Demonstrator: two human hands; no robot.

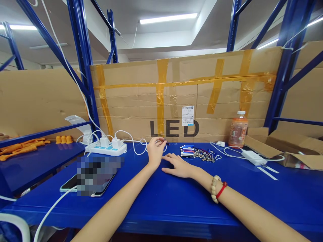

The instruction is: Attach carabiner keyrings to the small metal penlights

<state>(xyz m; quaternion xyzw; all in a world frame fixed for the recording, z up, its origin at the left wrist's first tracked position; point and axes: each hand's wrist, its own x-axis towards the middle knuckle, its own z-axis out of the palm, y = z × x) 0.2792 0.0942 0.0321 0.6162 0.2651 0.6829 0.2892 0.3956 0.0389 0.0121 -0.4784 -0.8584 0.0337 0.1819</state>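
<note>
Right before the LED-printed cardboard [136,101], the left hand [154,152] has its grip pinching a small keychain torch [164,142] just above the blue tabletop [161,198], while the right hand [178,165] lies flat, fingers spread, near the pile of matching torches [195,153], a power strip [106,148] off left.

I've got a little keychain torch [164,142] pinched in the fingertips of my left hand [155,151], far centre, roughly level, dark tip pointing right. Just to its right lies the pile of torches [193,153]: blue, red and silver barrels, metal clips tangled.
</note>
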